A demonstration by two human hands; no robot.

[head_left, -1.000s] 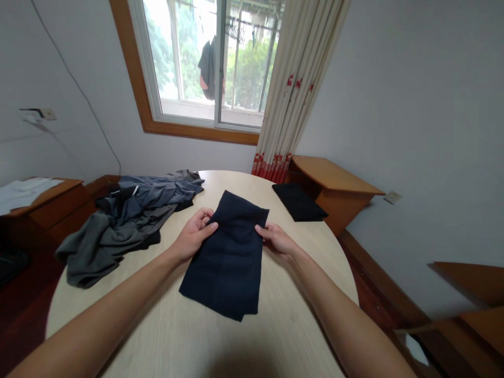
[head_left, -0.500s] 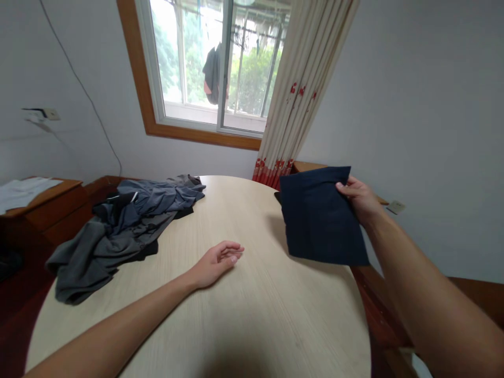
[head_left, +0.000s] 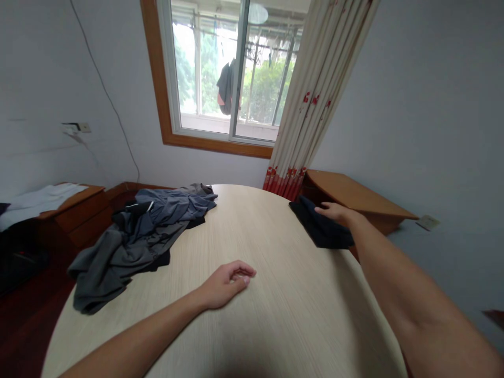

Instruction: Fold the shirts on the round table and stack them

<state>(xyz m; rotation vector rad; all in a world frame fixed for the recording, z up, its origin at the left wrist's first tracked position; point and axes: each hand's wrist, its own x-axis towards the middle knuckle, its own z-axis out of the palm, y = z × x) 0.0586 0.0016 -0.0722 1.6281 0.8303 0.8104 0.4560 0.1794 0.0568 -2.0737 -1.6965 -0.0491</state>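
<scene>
Drawer cabinet (head_left: pixel 88 212): sitting far left by the wall, brown wood, with what looks like a white cloth (head_left: pixel 47 199) spreading over its top.
Wall socket (head_left: pixel 84 127): sitting above the cabinet with a plug in it, while a thin cable (head_left: pixel 104 84) is running down the wall nearby.
Clothes pile (head_left: pixel 145 228): sprawling along the left side of the table, all rumpled, mixing grey, blue-grey and black pieces.
Left hand (head_left: pixel 226 283): hovering or resting around mid-table (can't tell which), fingers curling loosely and holding nothing.
Round table (head_left: pixel 252 231): filling most of the foreground, showing pale wood grain.
Window (head_left: pixel 240 52): standing behind the table in a wooden frame, with a dark garment (head_left: pixel 226 86) hanging outside.
Curtain (head_left: pixel 299 131): hanging along the window's right side, cream with red flowers.
Folded black garment (head_left: pixel 303 218): lying at the table's far right edge.
Folded navy garment (head_left: pixel 321 227): lying on top of the black one, partly hiding it.
Right hand (head_left: pixel 334 211): touching the navy garment from above; honestly can't tell if it's gripping or letting go.
Wooden desk (head_left: pixel 366 194): standing right behind that forearm.
</scene>
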